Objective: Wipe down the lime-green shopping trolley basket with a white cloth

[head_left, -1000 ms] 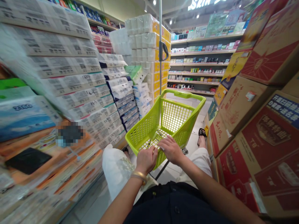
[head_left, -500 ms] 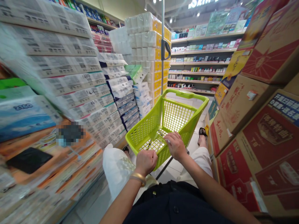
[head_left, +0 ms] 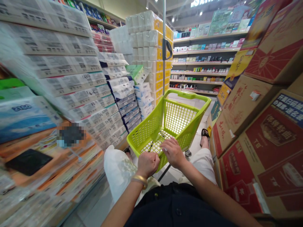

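Observation:
In front of my seated body stands a lime-green shopping basket cart [head_left: 148, 128], its floor and walls a plastic grid. My left hand [head_left: 148, 164], a gold bangle at its wrist, is closed in a fist at the near rim; whatever its fingers hold, if anything, is hidden. Just right of it, my right hand [head_left: 172, 153] reaches over the near end of the basket, fingers extended and slightly bent. Whether its palm touches the rim I cannot tell. A metal pole with a black handle [head_left: 167, 49] rises behind the basket's left side.
On the left are stacked tissue packs [head_left: 94, 104] and a black phone [head_left: 29, 161] beside a pixelated patch. Red and brown cartons [head_left: 248, 107] are piled on the right. Shelves of small goods [head_left: 201, 60] stand at the back. My legs in white trousers flank the basket.
My right hand has shifted slightly left along the near rim, closer to my left fist, its fingers a little straighter. The left fist and the basket have hardly moved.

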`<state>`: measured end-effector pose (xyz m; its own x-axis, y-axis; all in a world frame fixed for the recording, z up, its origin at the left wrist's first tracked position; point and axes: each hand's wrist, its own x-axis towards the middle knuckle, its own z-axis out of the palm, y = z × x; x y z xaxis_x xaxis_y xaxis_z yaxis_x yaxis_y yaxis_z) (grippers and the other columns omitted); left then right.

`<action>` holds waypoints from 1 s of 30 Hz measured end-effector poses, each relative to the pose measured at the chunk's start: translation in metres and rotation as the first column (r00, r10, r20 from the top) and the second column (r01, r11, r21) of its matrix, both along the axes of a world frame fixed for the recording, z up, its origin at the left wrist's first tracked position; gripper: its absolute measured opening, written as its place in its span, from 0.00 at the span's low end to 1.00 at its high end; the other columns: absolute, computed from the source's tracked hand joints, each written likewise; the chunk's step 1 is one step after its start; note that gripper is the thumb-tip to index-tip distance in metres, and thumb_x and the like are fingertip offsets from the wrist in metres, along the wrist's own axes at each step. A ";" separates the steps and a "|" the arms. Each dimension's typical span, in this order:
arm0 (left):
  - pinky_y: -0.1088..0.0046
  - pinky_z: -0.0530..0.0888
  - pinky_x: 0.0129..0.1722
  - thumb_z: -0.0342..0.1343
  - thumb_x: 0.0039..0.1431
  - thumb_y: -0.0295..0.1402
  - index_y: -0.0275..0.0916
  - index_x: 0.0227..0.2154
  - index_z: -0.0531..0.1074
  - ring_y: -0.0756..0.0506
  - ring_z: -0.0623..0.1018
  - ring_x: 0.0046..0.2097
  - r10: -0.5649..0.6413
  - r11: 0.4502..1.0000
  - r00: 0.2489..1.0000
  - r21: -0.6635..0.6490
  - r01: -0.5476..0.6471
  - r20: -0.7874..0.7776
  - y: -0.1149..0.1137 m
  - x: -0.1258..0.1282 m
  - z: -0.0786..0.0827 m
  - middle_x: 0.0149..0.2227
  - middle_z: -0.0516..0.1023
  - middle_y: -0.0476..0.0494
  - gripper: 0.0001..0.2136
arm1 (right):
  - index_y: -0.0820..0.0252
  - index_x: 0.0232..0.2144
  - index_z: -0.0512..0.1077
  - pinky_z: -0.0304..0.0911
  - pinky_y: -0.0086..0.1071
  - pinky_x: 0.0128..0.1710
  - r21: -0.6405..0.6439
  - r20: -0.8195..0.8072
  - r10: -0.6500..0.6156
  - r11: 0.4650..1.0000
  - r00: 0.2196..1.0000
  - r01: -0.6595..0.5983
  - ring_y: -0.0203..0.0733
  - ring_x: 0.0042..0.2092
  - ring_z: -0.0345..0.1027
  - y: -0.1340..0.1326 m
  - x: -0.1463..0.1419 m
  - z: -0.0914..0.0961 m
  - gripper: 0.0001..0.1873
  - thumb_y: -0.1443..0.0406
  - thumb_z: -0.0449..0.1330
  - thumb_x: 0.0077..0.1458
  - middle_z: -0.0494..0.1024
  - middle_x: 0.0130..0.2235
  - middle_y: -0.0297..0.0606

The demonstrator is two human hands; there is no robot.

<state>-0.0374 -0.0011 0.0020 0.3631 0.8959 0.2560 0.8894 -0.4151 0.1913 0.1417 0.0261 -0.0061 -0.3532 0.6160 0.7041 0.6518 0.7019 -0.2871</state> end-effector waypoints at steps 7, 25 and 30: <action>0.68 0.64 0.34 0.38 0.64 0.35 0.40 0.23 0.73 0.46 0.74 0.30 -0.018 1.000 1.000 0.011 0.018 0.001 -0.001 -0.002 0.001 0.25 0.77 0.42 0.21 | 0.54 0.40 0.75 0.55 0.43 0.59 0.015 -0.001 0.000 1.000 1.000 0.000 0.43 0.47 0.70 0.002 0.002 0.002 0.12 0.66 0.51 0.65 0.81 0.41 0.37; 0.69 0.59 0.30 0.42 0.62 0.33 0.39 0.18 0.69 0.47 0.71 0.26 -0.035 0.988 0.998 0.150 0.027 0.055 0.000 -0.003 -0.005 0.21 0.75 0.44 0.19 | 0.53 0.38 0.75 0.51 0.41 0.62 -0.004 0.008 0.053 0.999 0.999 -0.053 0.41 0.48 0.70 -0.004 -0.006 0.001 0.11 0.65 0.52 0.65 0.81 0.40 0.36; 0.69 0.58 0.30 0.42 0.62 0.33 0.39 0.17 0.68 0.48 0.70 0.25 -0.056 0.981 0.996 0.190 0.042 0.072 0.001 -0.002 -0.006 0.20 0.75 0.45 0.18 | 0.54 0.38 0.75 0.50 0.43 0.62 0.006 -0.047 -0.069 0.998 0.997 0.069 0.42 0.48 0.70 0.003 0.005 0.003 0.12 0.65 0.50 0.66 0.81 0.40 0.36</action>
<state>-0.0398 -0.0004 -0.0039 0.3783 0.8106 0.4469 0.8528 -0.4930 0.1724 0.1465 0.0294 -0.0034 -0.2767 0.6321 0.7238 0.6850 0.6580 -0.3128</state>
